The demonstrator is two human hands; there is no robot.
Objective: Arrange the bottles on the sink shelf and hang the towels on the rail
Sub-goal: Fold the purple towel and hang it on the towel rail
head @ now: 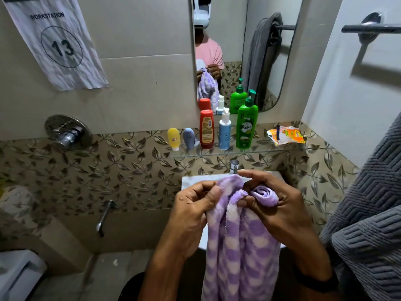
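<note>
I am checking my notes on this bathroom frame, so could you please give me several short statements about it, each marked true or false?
1. Both hands hold the purple checked towel; left hand, right hand. True.
2. The green pump bottle lies on its side. False: it stands upright on the glass shelf.
3. The yellow bottle is the leftmost on the shelf. True.
4. The red bottle stands right of the green one. False: it stands to its left.
5. A grey towel hangs at the right edge. True.
</note>
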